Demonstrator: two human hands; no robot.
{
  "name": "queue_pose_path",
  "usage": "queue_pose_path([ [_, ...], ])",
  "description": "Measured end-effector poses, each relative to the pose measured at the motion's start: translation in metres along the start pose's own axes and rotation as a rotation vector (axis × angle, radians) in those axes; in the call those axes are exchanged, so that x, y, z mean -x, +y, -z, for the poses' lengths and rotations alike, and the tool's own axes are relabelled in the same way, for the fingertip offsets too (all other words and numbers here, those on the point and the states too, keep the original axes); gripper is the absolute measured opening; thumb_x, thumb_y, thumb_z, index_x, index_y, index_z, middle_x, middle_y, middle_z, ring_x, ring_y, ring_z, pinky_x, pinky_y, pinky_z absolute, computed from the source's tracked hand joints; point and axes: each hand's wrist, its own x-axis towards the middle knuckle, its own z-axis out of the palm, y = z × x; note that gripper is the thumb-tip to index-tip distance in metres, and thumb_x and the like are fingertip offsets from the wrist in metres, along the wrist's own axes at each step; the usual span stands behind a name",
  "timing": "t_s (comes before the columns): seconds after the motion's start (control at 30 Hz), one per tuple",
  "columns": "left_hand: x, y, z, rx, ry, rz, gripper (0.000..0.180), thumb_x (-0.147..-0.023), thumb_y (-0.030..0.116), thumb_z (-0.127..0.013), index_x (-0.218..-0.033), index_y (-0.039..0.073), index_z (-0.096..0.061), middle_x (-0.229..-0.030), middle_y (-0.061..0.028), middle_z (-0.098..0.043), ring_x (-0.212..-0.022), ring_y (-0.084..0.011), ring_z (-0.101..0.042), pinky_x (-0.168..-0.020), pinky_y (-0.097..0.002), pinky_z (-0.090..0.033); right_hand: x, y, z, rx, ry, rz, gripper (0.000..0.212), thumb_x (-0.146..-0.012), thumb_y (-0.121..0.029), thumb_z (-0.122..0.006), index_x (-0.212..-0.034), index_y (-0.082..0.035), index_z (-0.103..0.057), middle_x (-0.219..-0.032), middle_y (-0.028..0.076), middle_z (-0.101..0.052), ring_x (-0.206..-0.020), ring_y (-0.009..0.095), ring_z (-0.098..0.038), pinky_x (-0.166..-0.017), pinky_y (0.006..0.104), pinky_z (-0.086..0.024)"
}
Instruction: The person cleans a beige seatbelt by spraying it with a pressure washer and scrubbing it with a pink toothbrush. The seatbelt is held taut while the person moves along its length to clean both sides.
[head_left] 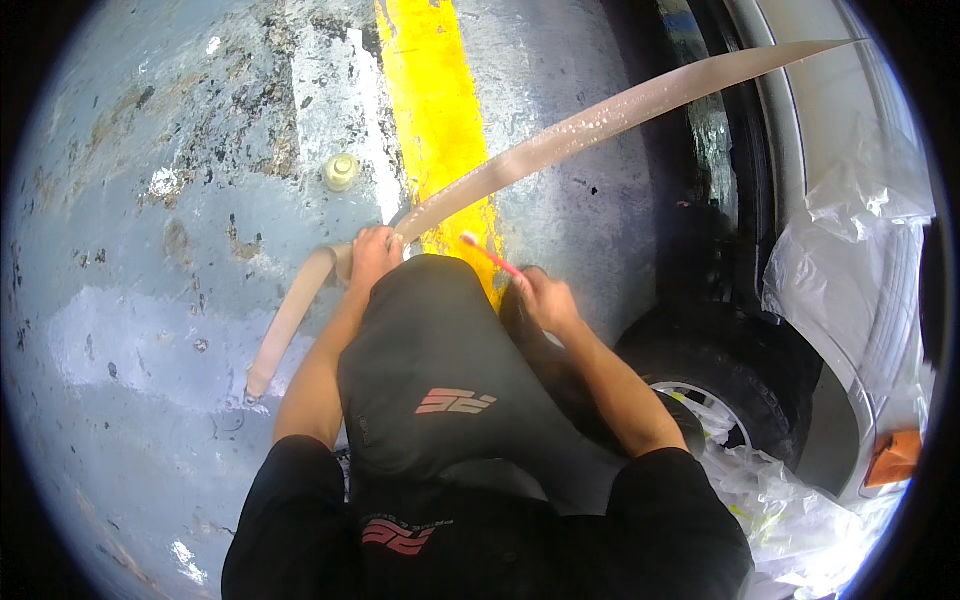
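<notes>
A long beige seat belt strap runs taut from the vehicle at the upper right down to my left hand. My left hand is closed on it beside my knee. Past that hand its loose end trails to the floor at the left. Droplets or foam bubbles dot the stretched part. In my right hand is a red toothbrush, its pale head pointing up and left, apart from the strap. A small container with pale yellow contents stands on the floor ahead of my left hand.
At the right is a light-coloured vehicle, partly draped in clear plastic sheeting. Its black tire is close to my right arm. An orange piece shows near the vehicle's corner. A yellow stripe crosses the worn grey floor.
</notes>
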Motion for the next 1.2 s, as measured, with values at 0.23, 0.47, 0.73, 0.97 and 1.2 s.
queue_pose_path([
  [0.23,0.001,0.002,0.001,0.014,0.015,0.001,0.017,-0.085,0.016,-0.064,-0.095,0.002,-0.064,-0.097,-0.0173,-0.066,-0.096,-0.0373,-0.057,-0.084,-0.0489,-0.043,-0.039,-0.020,-0.013,-0.187,0.126,-0.118,0.038,-0.100,-0.043,-0.049,-0.107,-0.008,-0.062,-0.087,0.025,-0.066,-0.084,0.047,-0.064,-0.071,0.0516,-0.050],
  [0.47,-0.005,-0.001,-0.002,-0.012,-0.023,0.046,0.017,-0.085,0.017,-0.064,-0.093,0.002,-0.064,-0.096,-0.0174,-0.066,-0.095,-0.0384,-0.057,-0.084,-0.0492,-0.043,-0.057,-0.029,-0.027,-0.181,0.053,-0.094,0.038,-0.100,-0.045,-0.047,-0.107,-0.009,-0.060,-0.090,0.028,-0.066,-0.088,0.049,-0.063,-0.077,0.0550,-0.049],
  [0.73,-0.001,0.003,0.005,-0.004,0.034,0.000,0.016,-0.086,0.017,-0.064,-0.093,0.003,-0.064,-0.094,-0.0169,-0.066,-0.093,-0.0392,-0.057,-0.083,-0.0498,-0.043,-0.061,-0.028,-0.020,-0.286,0.185,-0.151,0.034,-0.100,-0.041,-0.051,-0.108,-0.010,-0.063,-0.082,0.023,-0.067,-0.078,0.043,-0.066,-0.068,0.0489,-0.051],
  [0.97,-0.003,-0.004,-0.001,0.025,-0.028,-0.039,0.016,-0.086,0.018,-0.064,-0.093,0.003,-0.064,-0.092,-0.0168,-0.065,-0.093,-0.0393,-0.057,-0.083,-0.0486,-0.043,-0.046,-0.028,-0.019,-0.125,0.078,-0.037,0.036,-0.100,-0.043,-0.047,-0.109,-0.010,-0.061,-0.092,0.026,-0.066,-0.088,0.047,-0.063,-0.076,0.0539,-0.050],
  [1.2,-0.010,0.015,0.033,0.050,-0.060,-0.023,0.035,-0.088,0.027,-0.068,-0.114,0.004,-0.062,-0.105,-0.0187,-0.063,-0.100,-0.0370,-0.058,-0.087,-0.0445,-0.045,-0.022,-0.035,0.037,0.050,0.012,-0.008,0.042,-0.099,-0.048,-0.046,-0.105,-0.011,-0.063,-0.092,0.024,-0.068,-0.090,0.045,-0.064,-0.079,0.0544,-0.050],
])
